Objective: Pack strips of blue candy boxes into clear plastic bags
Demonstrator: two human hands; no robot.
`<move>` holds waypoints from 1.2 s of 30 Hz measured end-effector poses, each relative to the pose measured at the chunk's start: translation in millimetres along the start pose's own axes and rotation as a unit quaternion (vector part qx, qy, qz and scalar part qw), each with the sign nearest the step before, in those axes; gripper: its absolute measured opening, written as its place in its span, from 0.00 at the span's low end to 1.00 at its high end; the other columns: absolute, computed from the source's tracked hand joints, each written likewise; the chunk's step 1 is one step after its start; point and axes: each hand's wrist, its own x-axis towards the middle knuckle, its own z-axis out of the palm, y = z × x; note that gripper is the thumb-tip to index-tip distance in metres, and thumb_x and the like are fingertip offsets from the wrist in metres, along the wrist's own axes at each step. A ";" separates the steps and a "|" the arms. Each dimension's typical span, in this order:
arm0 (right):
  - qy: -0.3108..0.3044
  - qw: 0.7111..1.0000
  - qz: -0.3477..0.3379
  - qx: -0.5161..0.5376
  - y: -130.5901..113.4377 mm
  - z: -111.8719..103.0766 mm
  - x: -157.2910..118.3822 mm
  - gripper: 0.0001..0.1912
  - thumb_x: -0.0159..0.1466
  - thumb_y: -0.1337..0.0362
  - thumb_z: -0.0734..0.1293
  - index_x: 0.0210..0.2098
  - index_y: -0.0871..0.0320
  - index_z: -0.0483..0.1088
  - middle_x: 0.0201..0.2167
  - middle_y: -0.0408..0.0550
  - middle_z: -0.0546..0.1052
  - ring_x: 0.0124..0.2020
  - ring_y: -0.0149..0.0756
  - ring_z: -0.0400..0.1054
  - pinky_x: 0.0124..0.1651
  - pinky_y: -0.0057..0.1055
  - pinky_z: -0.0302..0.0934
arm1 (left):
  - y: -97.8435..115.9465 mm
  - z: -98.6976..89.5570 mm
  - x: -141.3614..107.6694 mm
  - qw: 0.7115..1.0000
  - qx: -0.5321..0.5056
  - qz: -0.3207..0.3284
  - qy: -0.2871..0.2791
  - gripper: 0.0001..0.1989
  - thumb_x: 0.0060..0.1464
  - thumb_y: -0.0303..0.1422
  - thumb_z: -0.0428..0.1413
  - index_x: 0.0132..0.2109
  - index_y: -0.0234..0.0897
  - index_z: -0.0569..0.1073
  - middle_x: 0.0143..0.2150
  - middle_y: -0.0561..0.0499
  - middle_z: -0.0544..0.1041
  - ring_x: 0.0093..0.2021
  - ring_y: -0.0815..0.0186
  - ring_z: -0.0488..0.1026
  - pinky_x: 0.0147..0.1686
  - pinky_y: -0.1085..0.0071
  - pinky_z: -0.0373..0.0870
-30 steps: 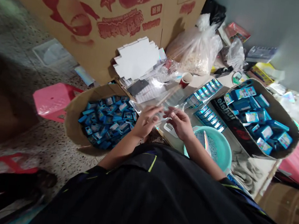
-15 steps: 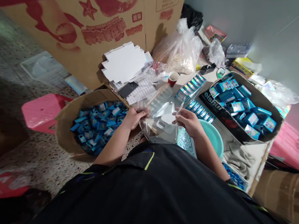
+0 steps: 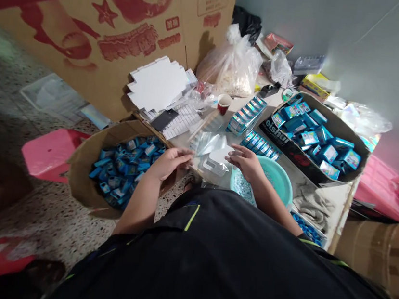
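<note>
A clear plastic bag [image 3: 203, 143] lies at the table's front edge between my hands. My left hand [image 3: 172, 162] has its thumb and fingers pinched together at the bag's left side; what they grip there is too small to make out. Beside a white card [image 3: 219, 158] on the right is my right hand [image 3: 244, 161], its fingers bent and slightly apart, with nothing plainly held. The turquoise basin [image 3: 283, 181] stands under my right forearm, with a container of small pale pieces [image 3: 242, 187] in it. Two rows of blue boxes [image 3: 246, 116] lie beyond.
A carton of blue pieces [image 3: 82, 181] stands at the left, below the table. At the right is a black carton [image 3: 288, 153] of blue boxes. White cards [image 3: 158, 84], a paper cup [image 3: 223, 104] and a bulging plastic bag [image 3: 231, 66] sit farther back.
My left hand has moved left and the plastic that was raised between my hands now lies lower and flatter. My right hand's fingers have come away from the bag's raised edge. The view has shifted slightly.
</note>
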 end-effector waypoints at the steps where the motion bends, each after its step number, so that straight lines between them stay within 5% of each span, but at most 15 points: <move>1: -0.008 1.000 0.009 0.005 -3.6 -4.7 -0.8 0.23 0.51 0.72 0.75 0.47 0.60 0.73 0.31 0.44 0.80 0.32 0.34 0.79 0.40 0.29 0.76 | -1.5 -1.5 0.4 0.999 0.008 -0.001 0.031 0.29 0.34 0.47 0.75 0.40 0.33 0.78 0.32 0.48 0.78 0.31 0.65 0.76 0.30 0.73 0.73; 5: -0.045 0.999 0.026 -0.015 -15.7 -16.9 -9.9 0.26 0.43 0.59 0.84 0.37 0.62 0.75 0.26 0.45 0.80 0.27 0.33 0.77 0.33 0.28 0.74 | -8.8 -5.5 10.4 0.989 0.003 0.038 0.143 0.27 0.38 0.54 0.71 0.28 0.35 0.72 0.20 0.55 0.68 0.20 0.70 0.66 0.24 0.72 0.69; 9: -0.042 0.997 -0.022 -0.054 -10.7 -9.4 -14.8 0.29 0.46 0.42 0.80 0.21 0.60 0.69 0.15 0.43 0.72 0.17 0.28 0.67 0.22 0.23 0.62 | -7.6 -4.0 25.8 0.971 0.143 0.103 0.164 0.27 0.56 0.57 0.57 0.24 0.39 0.67 0.19 0.53 0.66 0.22 0.64 0.69 0.30 0.64 0.73; 11: 0.014 0.995 -0.061 -0.074 0.8 1.4 -9.7 0.31 0.49 0.38 0.77 0.18 0.57 0.63 0.11 0.41 0.68 0.14 0.27 0.64 0.19 0.23 0.57 | -4.6 0.1 32.8 0.921 0.285 0.187 0.191 0.22 0.59 0.51 0.56 0.29 0.37 0.73 0.28 0.45 0.75 0.35 0.55 0.76 0.45 0.56 0.76; 13: 0.083 0.988 -0.094 -0.089 15.5 13.7 0.4 0.32 0.50 0.37 0.75 0.18 0.55 0.57 0.11 0.40 0.68 0.14 0.29 0.66 0.19 0.23 0.55 | -2.9 5.4 36.7 0.835 0.377 0.306 0.257 0.16 0.59 0.45 0.58 0.41 0.34 0.77 0.44 0.37 0.78 0.52 0.49 0.75 0.59 0.51 0.69; 15: 0.134 0.981 -0.106 -0.095 28.8 24.5 12.7 0.33 0.50 0.38 0.75 0.19 0.53 0.55 0.11 0.40 0.68 0.15 0.32 0.69 0.18 0.23 0.54 | -3.4 10.5 35.4 0.756 0.395 0.401 0.334 0.21 0.58 0.43 0.61 0.52 0.32 0.74 0.54 0.32 0.74 0.61 0.46 0.69 0.66 0.45 0.60; 18: 0.185 0.973 -0.104 -0.093 37.9 35.7 27.1 0.34 0.50 0.38 0.75 0.20 0.52 0.51 0.09 0.37 0.64 0.16 0.34 0.70 0.18 0.22 0.52 | -4.9 18.8 24.3 0.700 0.402 0.464 0.365 0.32 0.52 0.47 0.67 0.57 0.33 0.69 0.57 0.31 0.71 0.63 0.42 0.65 0.67 0.38 0.53; 21: 0.197 0.970 -0.115 -0.084 34.9 46.3 31.7 0.34 0.50 0.38 0.75 0.21 0.52 0.50 0.09 0.35 0.62 0.16 0.34 0.70 0.17 0.22 0.49 | -5.7 34.0 11.4 0.723 0.439 0.474 0.245 0.33 0.52 0.50 0.68 0.58 0.36 0.70 0.56 0.34 0.73 0.62 0.44 0.68 0.65 0.44 0.60; 23: 0.147 0.981 -0.112 -0.056 31.3 56.2 31.3 0.35 0.50 0.37 0.75 0.22 0.52 0.51 0.10 0.36 0.63 0.16 0.33 0.69 0.16 0.22 0.50 | -9.2 47.0 8.2 0.749 0.462 0.457 0.129 0.29 0.55 0.50 0.65 0.57 0.38 0.73 0.54 0.38 0.76 0.58 0.49 0.72 0.62 0.52 0.66; 25: 0.080 0.994 -0.070 -0.009 29.5 67.2 30.5 0.35 0.49 0.34 0.74 0.23 0.52 0.53 0.12 0.36 0.66 0.15 0.32 0.68 0.17 0.23 0.55 | -16.3 56.9 10.5 0.763 0.469 0.437 0.078 0.20 0.61 0.46 0.62 0.54 0.39 0.76 0.49 0.42 0.80 0.53 0.53 0.76 0.61 0.55 0.67; 28: 0.001 0.997 0.012 0.075 31.9 78.4 28.8 0.34 0.51 0.33 0.73 0.27 0.53 0.55 0.15 0.37 0.69 0.16 0.29 0.66 0.21 0.24 0.61 | -26.9 58.0 18.2 0.799 0.427 0.407 0.117 0.11 0.66 0.39 0.57 0.47 0.38 0.79 0.43 0.45 0.82 0.47 0.58 0.79 0.59 0.58 0.69; 31: -0.055 0.991 0.009 0.119 41.3 76.9 26.0 0.32 0.52 0.41 0.76 0.32 0.52 0.53 0.20 0.34 0.71 0.21 0.29 0.69 0.29 0.26 0.66 | -27.5 47.2 21.6 0.849 0.346 0.360 0.172 0.15 0.68 0.41 0.54 0.43 0.37 0.81 0.43 0.44 0.82 0.45 0.60 0.79 0.51 0.64 0.74; 34: 0.024 0.999 -0.044 0.005 54.8 64.7 22.6 0.30 0.54 0.51 0.76 0.35 0.51 0.49 0.25 0.34 0.71 0.25 0.31 0.70 0.34 0.30 0.68 | -23.9 39.5 18.5 0.855 0.307 0.343 0.238 0.18 0.68 0.43 0.53 0.43 0.35 0.81 0.43 0.43 0.82 0.45 0.60 0.79 0.50 0.64 0.75; 36: 0.117 0.971 -0.114 -0.176 61.4 53.9 20.4 0.26 0.55 0.58 0.75 0.37 0.52 0.52 0.33 0.41 0.74 0.32 0.35 0.70 0.40 0.35 0.69 | -26.1 40.4 15.4 0.837 0.318 0.367 0.255 0.18 0.69 0.42 0.53 0.45 0.33 0.82 0.44 0.41 0.82 0.48 0.59 0.79 0.53 0.62 0.74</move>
